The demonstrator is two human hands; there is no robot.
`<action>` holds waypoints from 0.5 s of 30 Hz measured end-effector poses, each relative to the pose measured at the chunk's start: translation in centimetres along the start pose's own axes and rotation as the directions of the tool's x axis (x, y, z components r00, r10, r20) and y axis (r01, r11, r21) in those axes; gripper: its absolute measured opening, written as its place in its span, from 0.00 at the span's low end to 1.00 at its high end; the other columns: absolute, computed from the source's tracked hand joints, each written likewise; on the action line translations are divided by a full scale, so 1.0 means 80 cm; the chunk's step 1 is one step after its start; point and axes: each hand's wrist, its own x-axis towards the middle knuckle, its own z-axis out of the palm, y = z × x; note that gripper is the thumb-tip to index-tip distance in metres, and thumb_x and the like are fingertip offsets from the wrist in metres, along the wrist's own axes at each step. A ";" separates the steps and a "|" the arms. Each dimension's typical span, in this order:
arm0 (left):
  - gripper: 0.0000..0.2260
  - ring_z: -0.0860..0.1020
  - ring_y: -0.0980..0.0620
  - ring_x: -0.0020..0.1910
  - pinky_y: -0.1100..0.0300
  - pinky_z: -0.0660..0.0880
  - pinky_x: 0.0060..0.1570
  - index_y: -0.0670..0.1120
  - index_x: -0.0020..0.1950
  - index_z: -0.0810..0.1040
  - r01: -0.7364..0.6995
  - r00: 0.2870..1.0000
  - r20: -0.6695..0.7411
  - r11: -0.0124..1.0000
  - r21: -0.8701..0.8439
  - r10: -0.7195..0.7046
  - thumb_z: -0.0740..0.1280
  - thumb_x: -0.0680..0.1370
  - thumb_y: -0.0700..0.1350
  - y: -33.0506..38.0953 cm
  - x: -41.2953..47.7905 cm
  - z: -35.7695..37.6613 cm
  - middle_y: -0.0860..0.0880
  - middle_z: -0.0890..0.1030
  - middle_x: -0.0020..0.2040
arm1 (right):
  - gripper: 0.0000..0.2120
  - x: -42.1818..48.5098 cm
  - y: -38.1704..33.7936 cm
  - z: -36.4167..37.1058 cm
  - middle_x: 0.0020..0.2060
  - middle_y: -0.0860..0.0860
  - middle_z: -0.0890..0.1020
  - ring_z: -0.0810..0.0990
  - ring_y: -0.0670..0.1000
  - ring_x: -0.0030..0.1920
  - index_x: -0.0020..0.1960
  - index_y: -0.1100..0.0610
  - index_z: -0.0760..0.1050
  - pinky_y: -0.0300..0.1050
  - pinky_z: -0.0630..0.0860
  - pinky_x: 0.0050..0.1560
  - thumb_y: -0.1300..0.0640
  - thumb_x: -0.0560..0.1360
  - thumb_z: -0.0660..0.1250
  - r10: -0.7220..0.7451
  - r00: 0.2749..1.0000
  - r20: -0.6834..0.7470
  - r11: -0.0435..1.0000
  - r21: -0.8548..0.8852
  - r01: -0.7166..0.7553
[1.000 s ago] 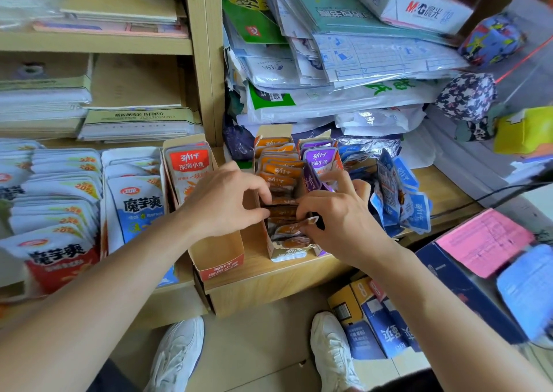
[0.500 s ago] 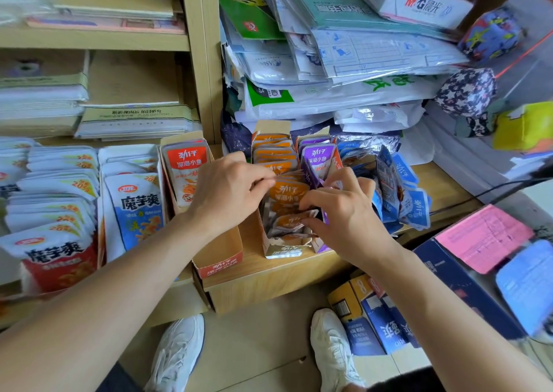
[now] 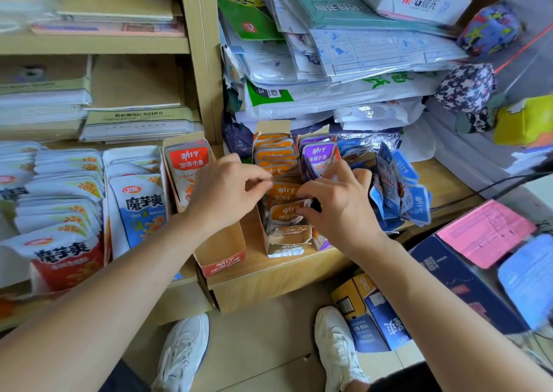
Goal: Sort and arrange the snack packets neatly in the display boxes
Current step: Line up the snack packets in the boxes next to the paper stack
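Pale wooden shelving (image 3: 89,43) with one upright divider (image 3: 203,62). The shelves hold stacked paper goods (image 3: 134,122) and plastic-wrapped stationery (image 3: 344,92). Low wooden counter (image 3: 269,281) below. Floor (image 3: 263,349) pale, possibly tiled. Printed cartons (image 3: 374,317) on the floor at right. Light soft, even.

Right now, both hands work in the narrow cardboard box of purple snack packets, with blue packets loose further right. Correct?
No. In the head view the left hand and right hand work in the narrow cardboard box of orange snack packets, not purple; blue packets lie loose further right.
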 end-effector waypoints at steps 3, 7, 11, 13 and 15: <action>0.12 0.68 0.66 0.35 0.66 0.59 0.31 0.54 0.58 0.85 -0.009 0.999 0.042 1.000 -0.001 0.009 0.74 0.76 0.52 0.002 0.000 -0.004 0.64 0.73 0.37 | 0.14 -0.002 0.000 0.003 0.41 0.45 0.84 0.73 0.56 0.50 0.46 0.52 0.81 0.49 0.56 0.48 0.54 0.64 0.82 0.006 1.000 -0.001 1.000 -0.008 -0.006; 0.04 0.72 0.67 0.35 0.71 0.64 0.34 0.52 0.48 0.85 -0.091 0.996 0.004 0.991 -0.094 0.092 0.76 0.74 0.46 0.001 -0.002 -0.014 0.61 0.79 0.40 | 0.18 -0.007 0.001 0.003 0.44 0.45 0.85 0.73 0.57 0.51 0.50 0.53 0.83 0.45 0.49 0.47 0.55 0.63 0.83 -0.029 1.000 0.009 1.000 0.007 0.029; 0.09 0.73 0.62 0.37 0.68 0.66 0.34 0.54 0.53 0.86 -0.159 0.979 0.124 0.986 -0.040 0.163 0.74 0.74 0.53 0.003 -0.014 -0.016 0.63 0.77 0.41 | 0.19 -0.012 0.001 0.000 0.47 0.45 0.85 0.74 0.58 0.53 0.52 0.52 0.83 0.46 0.51 0.47 0.58 0.63 0.82 -0.045 0.998 0.037 0.999 0.031 0.043; 0.15 0.72 0.60 0.42 0.64 0.67 0.36 0.55 0.58 0.85 -0.185 0.969 0.174 0.982 0.037 0.176 0.73 0.74 0.58 0.004 -0.017 -0.011 0.61 0.82 0.45 | 0.18 -0.014 0.002 0.001 0.47 0.45 0.85 0.74 0.58 0.53 0.52 0.52 0.82 0.47 0.52 0.48 0.58 0.63 0.82 -0.049 0.998 0.050 0.998 0.053 0.046; 0.14 0.72 0.59 0.43 0.62 0.68 0.36 0.56 0.58 0.85 -0.194 0.962 0.207 0.979 0.065 0.177 0.70 0.76 0.59 0.004 -0.016 -0.006 0.59 0.83 0.47 | 0.19 -0.014 0.002 0.001 0.49 0.45 0.85 0.74 0.58 0.54 0.54 0.52 0.82 0.49 0.55 0.49 0.58 0.64 0.81 -0.060 0.997 0.058 0.996 0.067 0.056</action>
